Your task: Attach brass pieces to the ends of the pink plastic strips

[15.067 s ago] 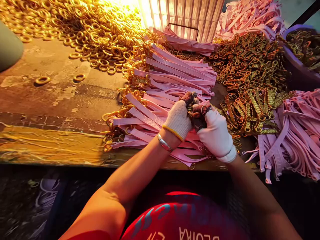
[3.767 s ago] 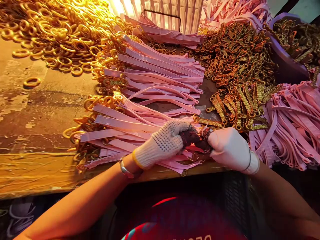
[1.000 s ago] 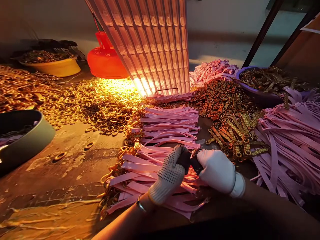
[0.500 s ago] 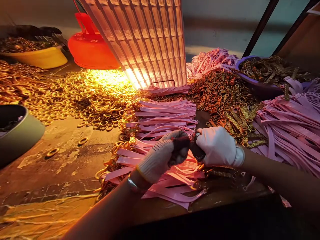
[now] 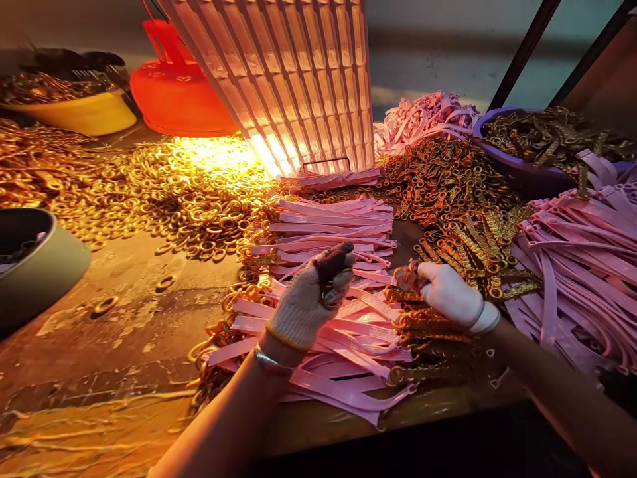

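My left hand, in a white knit glove with dark fingertips, hovers over a row of pink straps. Its fingers are curled in, and whatever they hold is hidden. To the right, my right hand, in a white glove with dark fingertips, is pinched at the straps' right ends beside a small gold ring. I cannot make out what it grips. Gold rings line the left ends of the straps. Gold-coloured link pieces lie at the right ends, below my right hand.
A heap of gold rings spreads under a red lamp. Behind the straps leans a ribbed translucent panel. More link pieces, a purple basin and pink straps lie right. A grey-green container stands left.
My hands have come apart from their meeting place over the straps. The left has moved slightly left and the right has moved to the right, uncovering link pieces at the strap ends.
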Motion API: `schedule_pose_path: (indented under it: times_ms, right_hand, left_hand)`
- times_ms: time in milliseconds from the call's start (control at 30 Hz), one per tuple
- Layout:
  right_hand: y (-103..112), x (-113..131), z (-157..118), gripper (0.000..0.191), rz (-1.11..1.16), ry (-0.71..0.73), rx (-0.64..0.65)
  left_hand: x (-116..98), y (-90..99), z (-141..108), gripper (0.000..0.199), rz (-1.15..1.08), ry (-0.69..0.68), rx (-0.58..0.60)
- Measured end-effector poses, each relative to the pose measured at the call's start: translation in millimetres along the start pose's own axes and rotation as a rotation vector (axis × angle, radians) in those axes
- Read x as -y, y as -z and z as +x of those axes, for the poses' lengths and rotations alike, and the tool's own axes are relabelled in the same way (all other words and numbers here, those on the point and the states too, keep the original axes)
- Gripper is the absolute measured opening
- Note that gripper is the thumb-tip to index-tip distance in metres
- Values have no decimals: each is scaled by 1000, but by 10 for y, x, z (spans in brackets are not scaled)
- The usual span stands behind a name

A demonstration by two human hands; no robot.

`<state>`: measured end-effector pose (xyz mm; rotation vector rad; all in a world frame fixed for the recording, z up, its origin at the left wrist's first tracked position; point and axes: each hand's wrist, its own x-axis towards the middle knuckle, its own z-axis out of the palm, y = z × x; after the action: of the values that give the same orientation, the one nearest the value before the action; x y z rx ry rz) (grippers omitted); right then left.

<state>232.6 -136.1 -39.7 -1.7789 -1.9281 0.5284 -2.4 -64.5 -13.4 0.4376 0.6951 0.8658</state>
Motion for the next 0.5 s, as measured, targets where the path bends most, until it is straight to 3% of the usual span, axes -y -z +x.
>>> schedule_pose_path:
  times_ms: [100, 200, 333, 400, 500]
  right_hand:
    - [-148, 40, -133, 12, -298, 1, 101]
    - [-203, 112, -208, 14, -450, -2, 162]
    - [-179, 129, -270, 18, -486, 21, 178]
    - [-165, 125, -307, 17, -479, 20, 154]
    - [-168, 125, -370, 14, -459, 2, 128]
  left_hand:
    - [16, 76, 58, 33, -59, 22, 20]
    - [2, 86, 156, 26, -34, 136, 74]
    - [15, 24, 291, 16, 321, 235, 196]
    - [68, -19, 351, 17, 653, 118, 237]
    - [199, -87, 447, 12, 1189, -205, 319]
